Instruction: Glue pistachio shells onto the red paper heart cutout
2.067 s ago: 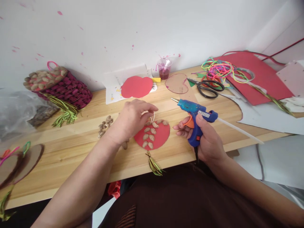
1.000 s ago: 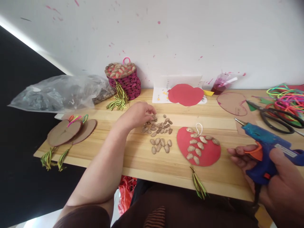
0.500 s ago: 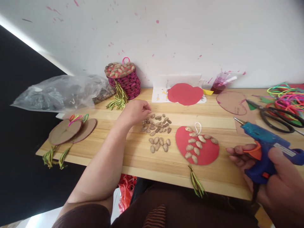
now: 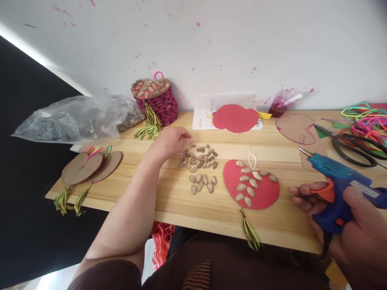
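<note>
Your right hand point(image 4: 361, 233) grips the glue gun point(image 4: 335, 173), so a stray squeeze could drip near the red card point(image 4: 264, 195) left of that hand; your left hand point(image 4: 170, 142), curled, hold unclear, could scatter the peanuts point(image 4: 205, 158) beside it by brushing past.

Person wears dk brn top point(image 4: 244, 266) w/ short L sleeve point(image 4: 105, 277), brn/blk striped patch point(image 4: 198, 277) on front; L hand point(image 4: 171, 141) & R hand point(image 4: 358, 237) bare.
</note>
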A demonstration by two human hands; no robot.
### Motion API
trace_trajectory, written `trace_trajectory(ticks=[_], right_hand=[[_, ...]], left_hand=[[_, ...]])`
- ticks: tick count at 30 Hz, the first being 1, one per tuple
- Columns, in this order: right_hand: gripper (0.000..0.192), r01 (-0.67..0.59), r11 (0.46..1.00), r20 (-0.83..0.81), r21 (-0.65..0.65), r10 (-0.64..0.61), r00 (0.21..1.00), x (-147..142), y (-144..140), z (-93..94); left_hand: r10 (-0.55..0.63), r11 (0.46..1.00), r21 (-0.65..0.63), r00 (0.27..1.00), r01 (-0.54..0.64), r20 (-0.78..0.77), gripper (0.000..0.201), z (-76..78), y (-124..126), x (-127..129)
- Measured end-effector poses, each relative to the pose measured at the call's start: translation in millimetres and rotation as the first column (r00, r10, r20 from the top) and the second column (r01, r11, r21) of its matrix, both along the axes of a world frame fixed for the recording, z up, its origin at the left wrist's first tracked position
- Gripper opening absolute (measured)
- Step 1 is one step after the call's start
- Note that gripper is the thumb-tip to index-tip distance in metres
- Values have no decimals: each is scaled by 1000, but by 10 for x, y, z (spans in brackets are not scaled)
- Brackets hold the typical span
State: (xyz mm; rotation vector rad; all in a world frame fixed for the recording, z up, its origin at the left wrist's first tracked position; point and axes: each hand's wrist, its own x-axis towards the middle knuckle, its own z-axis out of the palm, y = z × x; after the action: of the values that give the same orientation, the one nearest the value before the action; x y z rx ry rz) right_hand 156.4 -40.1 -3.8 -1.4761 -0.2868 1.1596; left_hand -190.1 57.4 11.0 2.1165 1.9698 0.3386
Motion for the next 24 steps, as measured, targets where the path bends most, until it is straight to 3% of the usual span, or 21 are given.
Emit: trace_trajectory(ticks=[5, 9, 13, 18, 21, 24], right_hand=[[51, 23, 998, -4, -50, -24, 1000, -35, 15, 32], [49, -26, 999, 1, 42, 26, 1000, -1, 12, -10], [36, -189, 966, -1, 175, 192, 981, 109, -68, -110], [42, -482, 867, -171, 131, 498, 850, 147, -249, -111], [44, -559, 823, -225, 100, 566, 793, 116, -322, -53], [43, -567, 820, -268, 77, 565, 780, 95, -364, 0]], left_hand=[[-16, 999, -47, 999, 17, 32, 18, -29, 8, 15], [-39, 997, -58, 999, 41, 37, 16, -63, 25, 55], [-41, 997, -61, 999, 43, 34, 14, -74, 36, 58], [-38, 998, -42, 999, 37, -35, 12, -92, 49, 34], [-46, 999, -17, 996, 45, -77, 8, -98, 52, 25], [-48, 999, -17, 993, 47, -104, 8, -99, 52, 17]])
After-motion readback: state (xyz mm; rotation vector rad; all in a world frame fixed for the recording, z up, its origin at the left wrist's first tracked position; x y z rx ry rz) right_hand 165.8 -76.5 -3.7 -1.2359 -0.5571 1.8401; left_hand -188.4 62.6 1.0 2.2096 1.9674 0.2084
